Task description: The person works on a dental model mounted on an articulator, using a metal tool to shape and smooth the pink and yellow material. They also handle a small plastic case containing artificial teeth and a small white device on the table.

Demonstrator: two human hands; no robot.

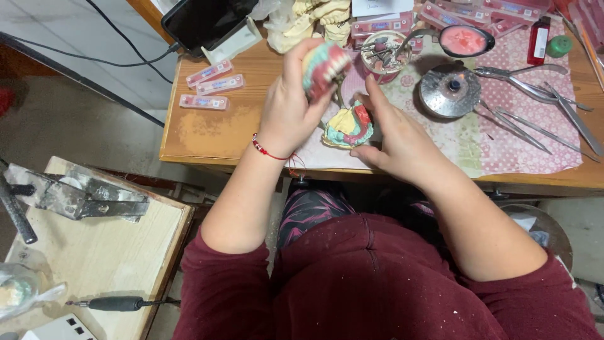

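Observation:
My left hand [290, 104] holds up a dental cast [325, 68] with red wax gums and a row of white teeth, raised above the wooden table [207, 129]. A second cast [347, 127], yellow stone with teal and red wax, rests on the patterned cloth [503, 135] at the table's front edge. My right hand [399, 138] cups this second cast from the right, index finger stretched along its far side. A red thread bracelet [267, 151] circles my left wrist.
Metal hand tools [541, 113] lie on the cloth at right beside a round metal lid [450, 91]. A cup of burs [382, 55], a bowl of pink material [464, 40], small tooth strips [211, 72] and a phone [201, 22] sit further back. A low side bench [100, 252] stands at left.

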